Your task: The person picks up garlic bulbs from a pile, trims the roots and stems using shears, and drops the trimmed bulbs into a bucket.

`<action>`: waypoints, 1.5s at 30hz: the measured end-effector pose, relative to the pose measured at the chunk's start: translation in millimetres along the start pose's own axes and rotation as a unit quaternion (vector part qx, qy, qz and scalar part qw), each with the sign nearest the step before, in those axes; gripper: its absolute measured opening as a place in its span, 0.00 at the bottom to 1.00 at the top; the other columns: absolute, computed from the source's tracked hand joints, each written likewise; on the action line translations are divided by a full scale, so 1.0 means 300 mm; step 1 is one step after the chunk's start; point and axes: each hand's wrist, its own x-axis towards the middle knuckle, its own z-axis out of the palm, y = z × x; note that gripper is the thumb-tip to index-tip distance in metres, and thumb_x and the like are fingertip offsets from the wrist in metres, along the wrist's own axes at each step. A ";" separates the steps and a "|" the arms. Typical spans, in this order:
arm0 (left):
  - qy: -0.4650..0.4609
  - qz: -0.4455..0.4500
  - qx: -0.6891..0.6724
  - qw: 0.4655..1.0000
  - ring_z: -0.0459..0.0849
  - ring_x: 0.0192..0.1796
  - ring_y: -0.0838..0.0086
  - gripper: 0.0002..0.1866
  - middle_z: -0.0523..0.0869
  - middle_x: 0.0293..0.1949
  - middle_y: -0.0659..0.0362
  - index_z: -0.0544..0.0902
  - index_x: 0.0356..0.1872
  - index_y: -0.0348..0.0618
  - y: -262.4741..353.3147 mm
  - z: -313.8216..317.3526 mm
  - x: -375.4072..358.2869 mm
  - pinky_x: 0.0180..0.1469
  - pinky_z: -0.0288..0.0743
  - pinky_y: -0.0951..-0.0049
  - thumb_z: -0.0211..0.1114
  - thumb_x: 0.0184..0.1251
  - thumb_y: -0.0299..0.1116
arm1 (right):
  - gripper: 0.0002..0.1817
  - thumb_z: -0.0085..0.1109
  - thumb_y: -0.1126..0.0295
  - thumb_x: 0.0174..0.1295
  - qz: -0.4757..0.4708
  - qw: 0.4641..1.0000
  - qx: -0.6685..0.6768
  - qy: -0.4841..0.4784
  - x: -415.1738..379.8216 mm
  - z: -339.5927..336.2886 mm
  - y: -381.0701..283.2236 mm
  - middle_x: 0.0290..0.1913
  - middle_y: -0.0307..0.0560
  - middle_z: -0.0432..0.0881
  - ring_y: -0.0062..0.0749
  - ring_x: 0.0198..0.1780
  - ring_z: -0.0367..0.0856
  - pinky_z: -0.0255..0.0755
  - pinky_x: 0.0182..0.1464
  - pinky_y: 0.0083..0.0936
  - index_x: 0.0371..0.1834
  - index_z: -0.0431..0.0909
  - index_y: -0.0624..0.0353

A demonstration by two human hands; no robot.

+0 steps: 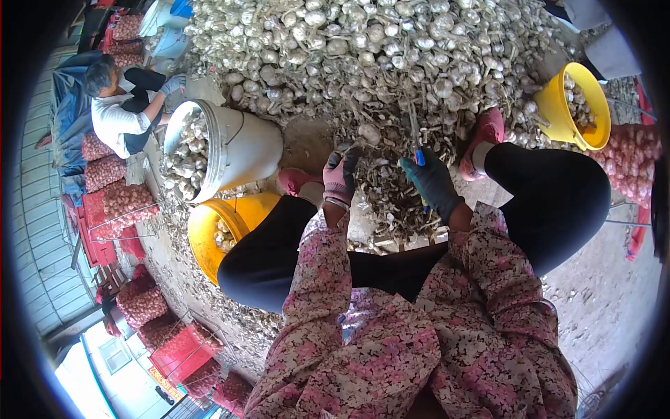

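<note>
My left hand (340, 178), in a pink glove with grey fingertips, is closed at the edge of the garlic heap. A garlic bulb (368, 134) shows just past its fingertips, seemingly held by the stem; the grip itself is partly hidden. To its right, my right hand (434, 183) wears a dark teal glove. Its fingers wrap around a blue-handled tool (419, 158) with red and yellow parts, whose long narrow metal end points away from me into the garlic. Below and between both hands lie dry garlic trimmings (391, 188).
The large garlic heap (363, 56) spreads ahead. A white bucket (248, 146) of garlic lies tilted at left, beside a yellow bucket (209, 241); another yellow bucket (597, 105) stands right. Another person (118, 115) sits at far left near red net sacks (125, 206). More sacks (631, 153) are at right.
</note>
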 end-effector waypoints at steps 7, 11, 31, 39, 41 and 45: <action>-0.021 -0.051 0.569 0.821 0.83 0.48 0.67 0.17 0.85 0.46 0.57 0.80 0.50 0.47 -0.483 -0.668 0.210 0.49 0.75 0.69 0.58 0.65 0.44 | 0.12 0.64 0.60 0.60 0.177 0.956 0.234 0.006 -0.001 -0.009 0.014 0.25 0.34 0.75 0.19 0.24 0.72 0.69 0.29 0.18 0.34 0.75 0.54; -0.009 -0.106 0.626 0.773 0.83 0.48 0.64 0.23 0.85 0.45 0.55 0.78 0.54 0.48 -0.336 -0.481 0.176 0.48 0.75 0.68 0.58 0.62 0.48 | 0.12 0.64 0.59 0.60 0.198 0.950 0.242 0.018 0.028 0.000 0.058 0.25 0.34 0.75 0.19 0.24 0.73 0.69 0.28 0.18 0.33 0.75 0.54; -0.018 -0.065 0.105 0.992 0.80 0.54 0.61 0.31 0.78 0.56 0.50 0.67 0.61 0.37 -0.098 -0.129 0.092 0.58 0.74 0.65 0.67 0.56 0.29 | 0.39 0.66 0.53 0.48 -0.128 0.900 -0.416 -0.033 0.032 0.032 -0.047 0.40 0.54 0.79 0.48 0.43 0.78 0.71 0.48 0.39 0.59 0.65 0.67; 0.021 0.047 0.528 0.848 0.84 0.49 0.66 0.34 0.84 0.46 0.50 0.71 0.55 0.37 0.179 0.214 -0.147 0.52 0.77 0.70 0.75 0.43 0.29 | 0.43 0.65 0.50 0.48 -0.191 0.852 -0.482 -0.071 -0.041 0.013 -0.072 0.42 0.56 0.78 0.47 0.44 0.77 0.67 0.50 0.39 0.62 0.63 0.70; -0.002 0.105 0.593 0.799 0.84 0.49 0.65 0.36 0.84 0.45 0.49 0.70 0.56 0.37 0.157 0.178 -0.160 0.51 0.77 0.69 0.75 0.42 0.30 | 0.43 0.65 0.50 0.49 -0.200 0.845 -0.491 -0.076 -0.059 0.014 -0.067 0.42 0.57 0.78 0.47 0.44 0.77 0.67 0.50 0.39 0.62 0.63 0.70; -0.013 0.120 0.671 0.731 0.83 0.48 0.58 0.39 0.83 0.45 0.47 0.69 0.58 0.36 0.177 0.192 -0.203 0.50 0.77 0.65 0.75 0.43 0.39 | 0.41 0.64 0.50 0.50 -0.133 0.872 -0.460 -0.104 -0.091 0.027 -0.051 0.42 0.58 0.78 0.49 0.45 0.78 0.69 0.50 0.41 0.61 0.63 0.69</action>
